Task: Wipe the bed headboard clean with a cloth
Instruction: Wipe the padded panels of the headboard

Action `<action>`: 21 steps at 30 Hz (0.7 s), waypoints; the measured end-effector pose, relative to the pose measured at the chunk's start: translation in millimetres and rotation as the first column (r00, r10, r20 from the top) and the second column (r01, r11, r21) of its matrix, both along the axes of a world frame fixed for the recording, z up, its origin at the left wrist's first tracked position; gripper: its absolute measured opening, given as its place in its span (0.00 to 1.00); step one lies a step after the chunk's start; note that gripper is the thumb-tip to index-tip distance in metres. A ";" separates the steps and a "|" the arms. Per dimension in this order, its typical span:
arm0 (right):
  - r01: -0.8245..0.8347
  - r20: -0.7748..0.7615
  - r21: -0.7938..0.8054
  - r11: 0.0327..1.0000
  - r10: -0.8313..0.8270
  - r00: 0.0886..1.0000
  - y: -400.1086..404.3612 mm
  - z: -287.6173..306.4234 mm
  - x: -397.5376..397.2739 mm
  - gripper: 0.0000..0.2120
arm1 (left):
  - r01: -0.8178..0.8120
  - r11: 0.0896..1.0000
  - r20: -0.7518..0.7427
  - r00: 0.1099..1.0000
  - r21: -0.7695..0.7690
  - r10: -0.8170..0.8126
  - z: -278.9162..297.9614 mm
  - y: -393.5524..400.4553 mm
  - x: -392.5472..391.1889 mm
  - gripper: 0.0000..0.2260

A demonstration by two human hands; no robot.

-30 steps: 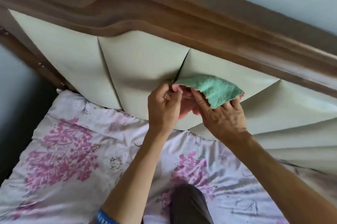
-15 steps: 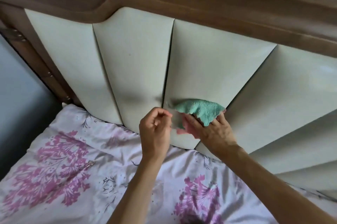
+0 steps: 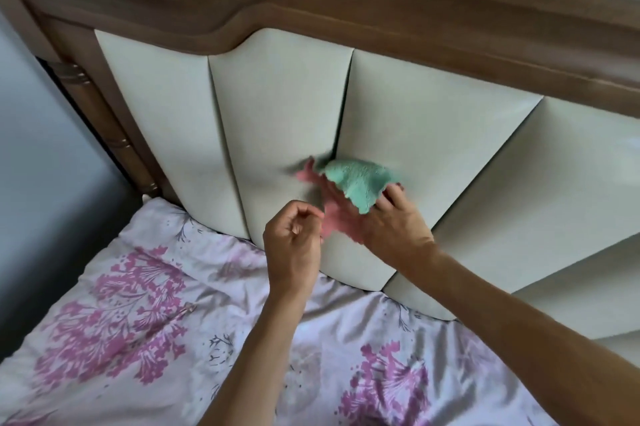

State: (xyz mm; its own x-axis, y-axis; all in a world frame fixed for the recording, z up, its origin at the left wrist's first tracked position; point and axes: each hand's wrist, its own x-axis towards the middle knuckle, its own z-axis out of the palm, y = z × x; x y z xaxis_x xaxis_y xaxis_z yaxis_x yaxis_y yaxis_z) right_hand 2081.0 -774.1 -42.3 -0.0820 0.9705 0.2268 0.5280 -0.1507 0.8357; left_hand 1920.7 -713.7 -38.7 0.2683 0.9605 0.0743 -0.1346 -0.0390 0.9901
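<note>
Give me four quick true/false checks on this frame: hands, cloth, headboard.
1. The right hand holds the cloth against a cream padded panel. True.
2. The cloth is blue on both sides. False: green on one side, pink on the other.
3. The left hand grips the cloth too. False: its fingers are loosely curled just beside the pink edge, holding nothing.
4. The headboard frame is brown wood. True.

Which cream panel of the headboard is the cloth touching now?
The cloth lies on the third cream panel from the left, just right of the seam; the right hand holds it there.
</note>
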 end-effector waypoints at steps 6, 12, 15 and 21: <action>-0.083 -0.107 0.094 0.992 0.093 0.990 -9.5 31.8 4.7 0.39 | 0.004 1.000 -0.020 1.000 0.031 -0.003 2.0 7.8 -17.7 0.07; -0.059 -0.183 0.405 0.912 0.143 0.973 10.2 58.3 7.5 0.31 | -0.052 0.998 0.057 0.997 -0.038 0.055 -6.9 13.8 -1.7 0.08; -0.053 -0.117 0.093 0.994 0.064 0.991 4.5 11.6 10.1 0.37 | -0.041 0.998 0.026 0.999 -0.054 0.043 -14.4 1.8 -2.5 0.08; 0.014 -0.090 -0.605 0.796 -0.086 0.992 -22.5 -66.3 -8.5 0.33 | 0.052 0.999 -0.073 0.996 -0.014 -0.053 -39.7 -17.3 -35.1 0.06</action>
State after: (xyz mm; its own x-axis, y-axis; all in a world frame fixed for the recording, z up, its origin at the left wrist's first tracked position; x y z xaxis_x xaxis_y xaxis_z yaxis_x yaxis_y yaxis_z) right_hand 2072.4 -796.6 -108.6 -0.0394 0.9154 -0.4007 0.6249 0.3355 0.7050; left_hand 1885.6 -731.0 -78.4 0.3228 0.9455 0.0413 -0.0633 -0.0220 0.9978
